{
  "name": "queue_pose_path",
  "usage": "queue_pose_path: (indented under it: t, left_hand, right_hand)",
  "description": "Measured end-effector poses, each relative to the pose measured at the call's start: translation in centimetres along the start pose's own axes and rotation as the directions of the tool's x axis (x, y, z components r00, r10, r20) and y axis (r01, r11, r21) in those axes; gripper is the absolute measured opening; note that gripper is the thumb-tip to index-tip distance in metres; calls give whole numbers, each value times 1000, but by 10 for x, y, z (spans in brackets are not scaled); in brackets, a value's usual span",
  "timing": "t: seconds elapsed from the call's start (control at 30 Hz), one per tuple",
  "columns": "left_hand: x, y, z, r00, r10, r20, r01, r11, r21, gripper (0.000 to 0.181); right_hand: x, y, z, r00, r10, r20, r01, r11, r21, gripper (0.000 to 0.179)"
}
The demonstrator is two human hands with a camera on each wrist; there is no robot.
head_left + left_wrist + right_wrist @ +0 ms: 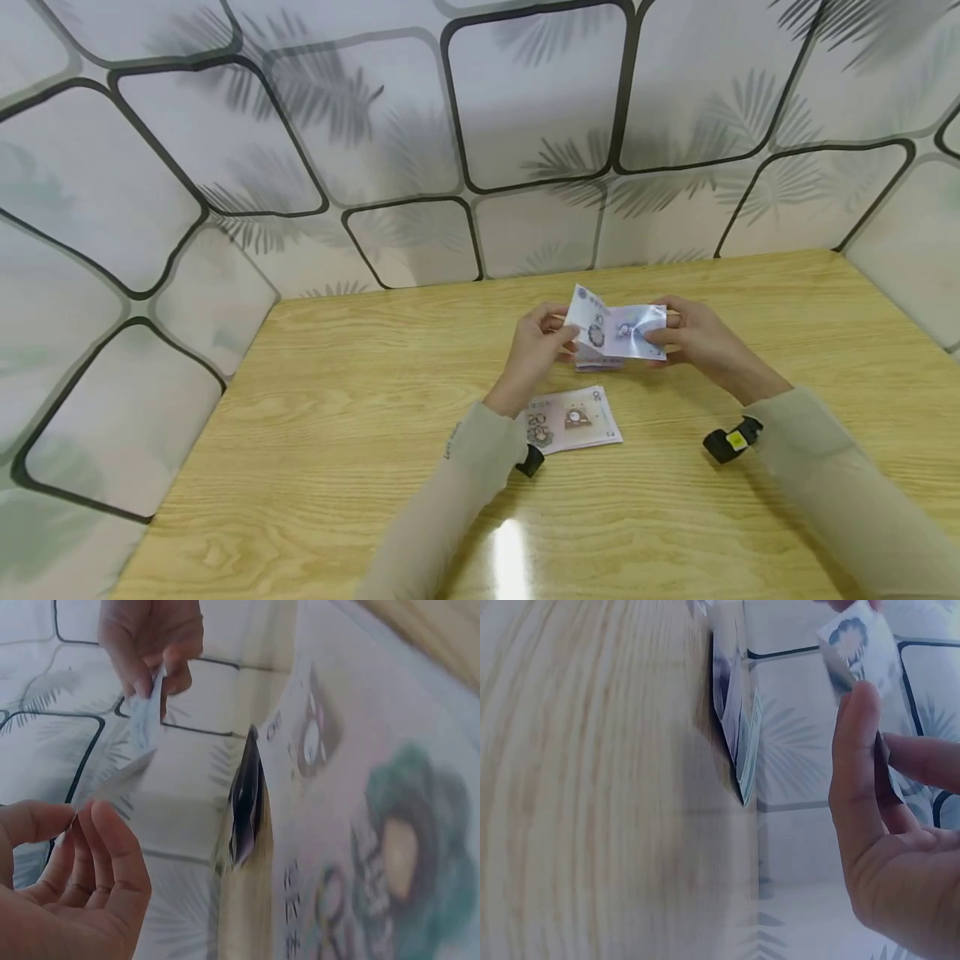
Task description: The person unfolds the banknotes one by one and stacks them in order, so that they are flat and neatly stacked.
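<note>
With forearms (446, 500) slanting inward, the left hand (528, 348) and right hand (705, 337) are pinching opposite ends of a creased note (626, 329), holding it above a pile (597, 365) on the table (337, 383).

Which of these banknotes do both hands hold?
The creased, purplish note, pinched at either end by left hand and right hand, is raised; the far notes beneath and near notes lie on the table.

A glossy, yellow-brown, wood-grained tabletop (337, 433) with straight edges bears a flat stack of rectangular, pinkish paper banknotes (576, 419) printed "20" and, just beyond it, a folded, partly raised pile of purplish paper banknotes (598, 365).
</note>
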State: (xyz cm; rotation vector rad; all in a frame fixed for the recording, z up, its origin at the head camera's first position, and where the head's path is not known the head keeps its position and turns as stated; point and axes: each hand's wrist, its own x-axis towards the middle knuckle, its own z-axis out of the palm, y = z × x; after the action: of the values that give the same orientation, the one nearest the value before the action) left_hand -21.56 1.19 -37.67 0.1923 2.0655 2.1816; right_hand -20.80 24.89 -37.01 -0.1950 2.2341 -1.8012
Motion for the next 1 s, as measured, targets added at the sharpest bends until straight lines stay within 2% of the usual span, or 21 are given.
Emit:
queue_pose_path:
  t: [0.13, 0.23, 0.43, 0.63, 0.77, 1.0]
  left_hand:
    - [1, -1, -11, 997, 3, -76, 3, 997, 76, 19]
    - [1, -1, -18, 995, 11, -95, 0, 994, 109, 18]
    - [-2, 0, -30, 997, -8, -73, 18, 991, 129, 17]
    - [-4, 0, -40, 998, -24, -63, 31, 993, 114, 18]
    - [-5, 0, -44, 999, -32, -43, 36, 995, 94, 18]
    - [-8, -1, -52, 1000, 2, -11, 0, 991, 134, 17]
  right_hand:
    - [0, 0, -1, 1000, 1, 5, -1, 1000, 17, 42]
    - [-1, -1, -1, 1000, -7, 21, 7, 999, 31, 42]
    - [-1, -3, 0, 999, 2, 48, -3, 1000, 22, 43]
    - [0, -1, -2, 1000, -7, -3, 6, 999, -53, 25]
    - [-1, -2, -3, 1000, -16, -13, 16, 999, -30, 18]
    - [-1, -2, -4, 1000, -17, 5, 17, 1000, 16, 17]
